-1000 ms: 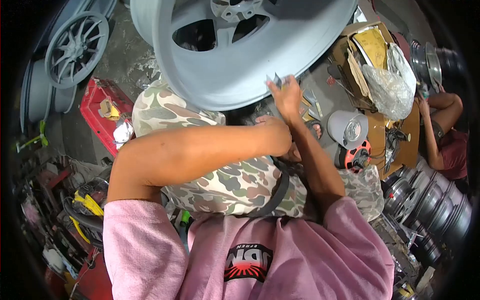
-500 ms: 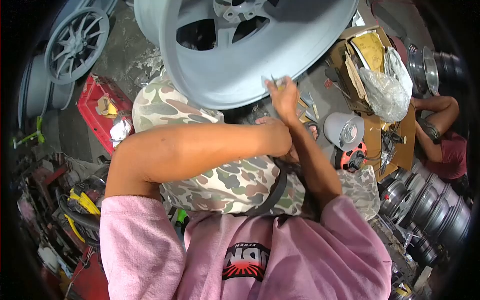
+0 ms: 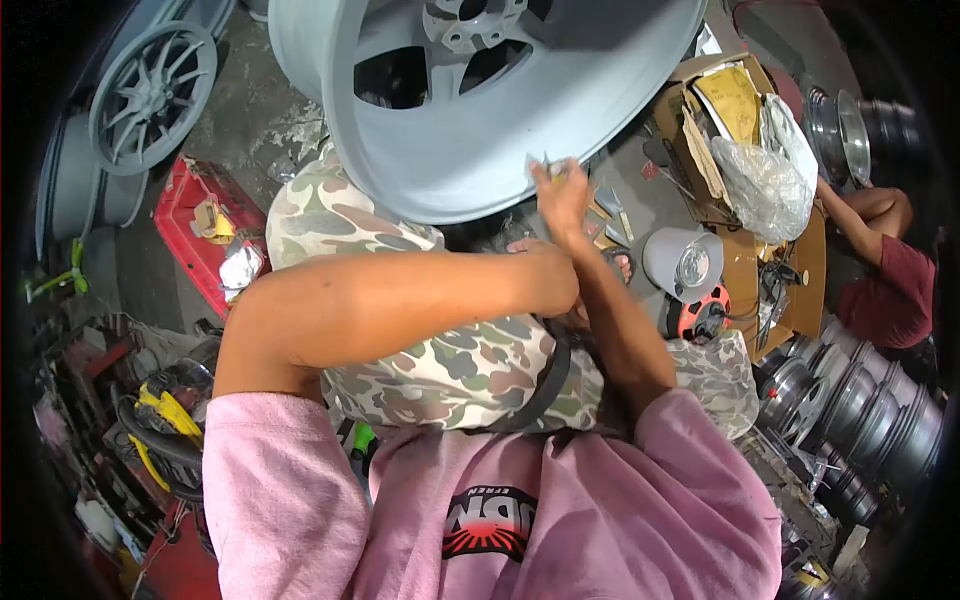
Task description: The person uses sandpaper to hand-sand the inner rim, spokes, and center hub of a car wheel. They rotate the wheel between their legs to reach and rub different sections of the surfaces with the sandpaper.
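Note:
A large grey wheel rim stands tilted before me. My right hand is at its lower right edge, fingers pinched on a small thin grey piece, which touches or nearly touches the rim's inner face. My left forearm reaches across my camouflage-clad legs, and my left hand is bent beside my right forearm. Most of its fingers are hidden, so I cannot make out whether it holds anything. Flat-bladed tools lie on the floor right of my right hand.
A red tray and spoked grey wheel are left. Right are a translucent tub, red-black reel, cardboard box and plastic bag. Another person sits beyond, near several stacked rims.
My right hand has shifted very slightly left and down along the rim's edge. The other person's arm and torso have changed position.

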A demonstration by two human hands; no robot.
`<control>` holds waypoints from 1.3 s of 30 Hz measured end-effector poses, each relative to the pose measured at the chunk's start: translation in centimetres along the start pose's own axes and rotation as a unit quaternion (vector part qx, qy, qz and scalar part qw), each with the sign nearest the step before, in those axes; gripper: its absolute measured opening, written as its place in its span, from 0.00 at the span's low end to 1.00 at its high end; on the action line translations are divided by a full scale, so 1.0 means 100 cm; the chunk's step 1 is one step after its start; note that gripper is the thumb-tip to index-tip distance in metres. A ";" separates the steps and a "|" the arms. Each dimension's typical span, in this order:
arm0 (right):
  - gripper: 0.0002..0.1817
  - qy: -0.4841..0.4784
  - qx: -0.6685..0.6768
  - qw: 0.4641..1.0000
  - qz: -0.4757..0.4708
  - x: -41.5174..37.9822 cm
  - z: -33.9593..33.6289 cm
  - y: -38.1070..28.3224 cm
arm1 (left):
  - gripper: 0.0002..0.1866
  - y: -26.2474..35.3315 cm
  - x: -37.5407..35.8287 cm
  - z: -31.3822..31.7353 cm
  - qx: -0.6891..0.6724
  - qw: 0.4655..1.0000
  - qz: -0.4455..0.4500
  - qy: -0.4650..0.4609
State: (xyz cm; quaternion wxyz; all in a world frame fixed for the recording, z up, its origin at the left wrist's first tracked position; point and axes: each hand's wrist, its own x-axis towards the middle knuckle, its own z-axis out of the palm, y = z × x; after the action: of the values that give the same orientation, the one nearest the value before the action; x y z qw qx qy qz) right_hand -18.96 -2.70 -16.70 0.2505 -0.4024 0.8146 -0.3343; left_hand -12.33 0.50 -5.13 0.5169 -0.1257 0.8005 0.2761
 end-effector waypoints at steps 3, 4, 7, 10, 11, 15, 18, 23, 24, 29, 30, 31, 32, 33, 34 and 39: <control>0.24 -0.027 0.021 0.999 0.001 -0.021 -0.003 -0.003 | 0.14 0.001 -0.023 0.000 0.038 0.992 0.057 0.104; 0.24 -0.024 0.020 0.999 0.011 -0.017 -0.006 -0.003 | 0.14 0.002 -0.025 0.005 0.042 0.992 0.064 0.097; 0.26 -0.005 -0.006 1.000 0.015 0.002 -0.005 -0.004 | 0.14 -0.012 -0.028 0.006 0.055 0.979 0.098 0.172; 0.24 -0.061 0.034 0.997 0.024 -0.023 -0.010 -0.003 | 0.13 -0.007 -0.030 -0.002 0.044 0.988 0.065 0.134; 0.24 -0.075 0.002 0.997 0.025 -0.016 -0.014 -0.003 | 0.13 -0.002 -0.030 0.000 0.048 0.985 0.062 0.155; 0.26 -0.029 0.029 0.999 0.028 0.003 -0.012 0.006 | 0.15 -0.005 -0.035 -0.011 0.082 0.984 0.062 0.146; 0.24 -0.089 0.034 0.994 0.050 -0.021 -0.011 0.001 | 0.16 -0.001 -0.046 -0.023 0.078 0.994 0.003 0.076; 0.29 0.018 0.037 0.999 -0.029 -0.008 -0.008 0.009 | 0.15 -0.004 -0.031 -0.014 0.121 0.992 -0.002 0.041; 0.29 0.020 0.038 0.999 -0.033 -0.017 0.000 0.013 | 0.15 -0.005 -0.017 -0.013 0.122 0.991 -0.005 0.045; 0.27 -0.023 0.092 0.995 0.016 -0.013 -0.012 0.017 | 0.15 -0.001 -0.027 -0.006 0.115 0.992 0.042 0.024; 0.28 0.001 0.086 0.996 0.023 -0.006 -0.013 0.017 | 0.14 -0.002 -0.031 -0.006 0.110 0.992 0.040 0.056; 0.27 0.020 0.104 0.994 0.009 -0.008 -0.009 0.014 | 0.14 -0.002 -0.029 -0.005 0.111 0.991 0.037 0.057; 0.27 0.021 0.103 0.994 0.005 -0.015 -0.006 0.012 | 0.13 -0.002 -0.024 -0.004 0.077 0.992 0.016 0.099; 0.25 -0.009 0.107 0.994 0.008 -0.031 -0.007 0.002 | 0.13 -0.001 -0.021 -0.004 0.043 0.989 -0.002 0.139; 0.24 -0.039 0.112 0.993 0.013 -0.041 -0.008 -0.004 | 0.13 -0.002 -0.018 -0.004 0.042 0.989 -0.002 0.139; 0.16 0.045 0.016 0.997 -0.062 0.036 -0.045 0.022 | 0.22 -0.032 -0.039 -0.031 0.035 0.971 -0.030 0.233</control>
State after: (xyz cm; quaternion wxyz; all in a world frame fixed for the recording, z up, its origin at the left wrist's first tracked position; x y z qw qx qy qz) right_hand -25.07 -3.14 -15.93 0.1991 -0.4329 0.7928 -0.3800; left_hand -11.45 -4.17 -1.70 0.3287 -0.1927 0.9037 0.1953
